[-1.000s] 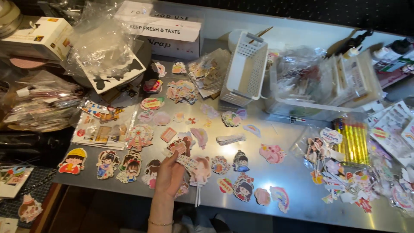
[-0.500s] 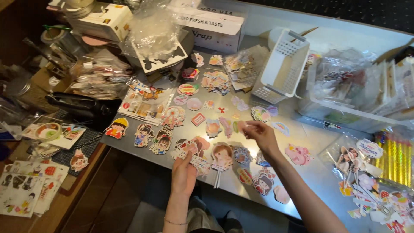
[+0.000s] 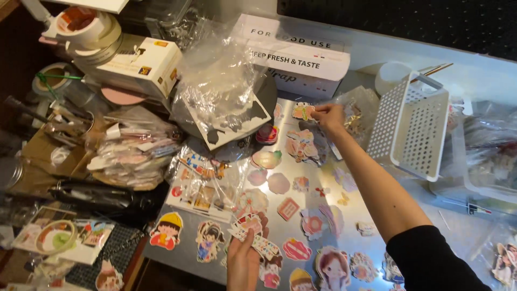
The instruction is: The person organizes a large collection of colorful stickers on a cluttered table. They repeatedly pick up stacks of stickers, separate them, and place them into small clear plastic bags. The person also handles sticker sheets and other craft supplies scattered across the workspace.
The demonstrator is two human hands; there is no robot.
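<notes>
1. At the bottom centre of the frame, the left hand (image 3: 243,258) held a small fanned stack of stickers (image 3: 252,233), thumb and fingers closed on it just above the near edge of the metal table (image 3: 458,231).
2. Along the lower part of the frame, figure stickers lay face up in a loose row, among them a yellow-hat sticker (image 3: 165,230) at lower left. They were apart from each other, so this stretch appeared already sorted through or laid out.
3. In the middle of the frame, smaller pieces sat scattered beside a clear bag of sticker sheets (image 3: 202,186). Bare metal showed between them; open room was widest at right centre, below the white basket (image 3: 412,126).
4. The right arm in its black sleeve (image 3: 431,261) crossed the table diagonally from lower right to upper centre.
5. At upper centre, the right hand (image 3: 328,116) pinched an orange sticker (image 3: 302,111) between its fingertips, just beside the tilted basket and in front of a white box (image 3: 293,56).
6. Judged from the spread, many stickers remained loose on the table; collecting seemed partly done.
7. The left side of the frame was crowded with tape rolls (image 3: 89,27) and crumpled plastic wrap (image 3: 218,73), leaving little clearance there.
</notes>
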